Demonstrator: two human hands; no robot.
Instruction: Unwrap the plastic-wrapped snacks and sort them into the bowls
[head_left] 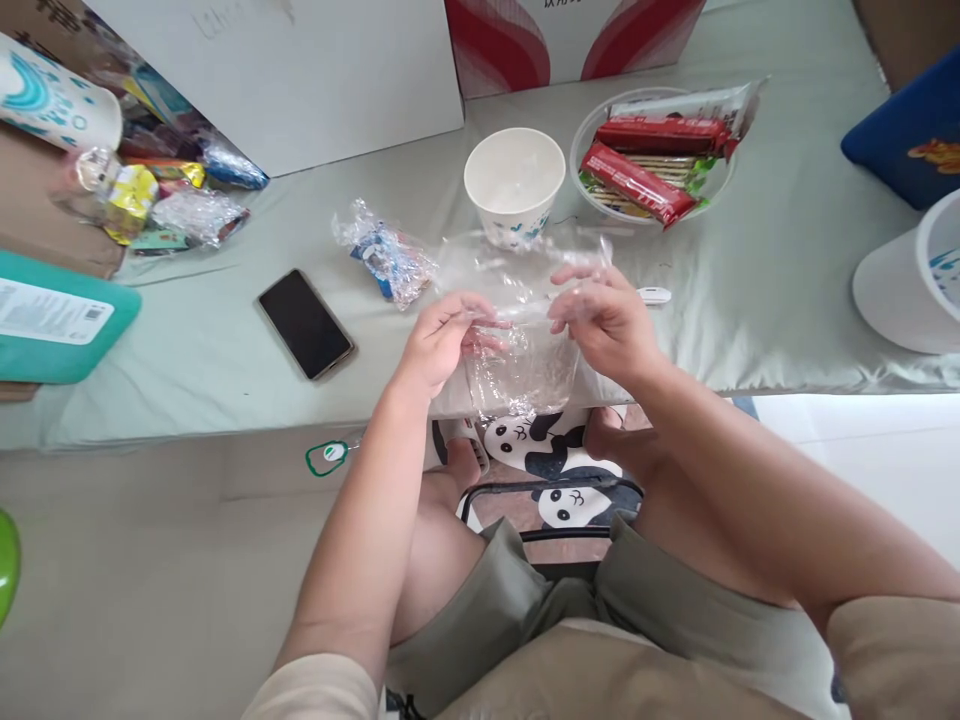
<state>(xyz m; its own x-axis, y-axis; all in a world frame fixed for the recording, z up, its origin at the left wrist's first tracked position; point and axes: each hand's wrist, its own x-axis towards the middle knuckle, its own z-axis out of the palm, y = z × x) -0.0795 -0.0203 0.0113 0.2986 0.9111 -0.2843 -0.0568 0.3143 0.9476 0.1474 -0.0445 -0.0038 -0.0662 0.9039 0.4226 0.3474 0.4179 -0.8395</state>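
A clear plastic bag [525, 365] hangs between my two hands at the front edge of the cloth-covered table. My left hand [450, 335] pinches one side of its upper part, fingers closed on the film. On the other side, my right hand [604, 315] grips the film too, its fingers bent. Just beyond the bag stands a white paper cup [515, 180] with blue marks. Left of it lies a wrapped blue item [386, 260] in crinkled clear film. A small white object [654, 296] shows beside my right hand, partly hidden by it.
A black phone [306, 323] lies at the left. A clear bowl [581, 150] holds red-wrapped snack bars. White boxes [300, 80] stand behind. At the left are a green container [112, 320] and wrapped sweets [135, 205]; at the right, a white bucket [900, 290] and blue object [907, 140].
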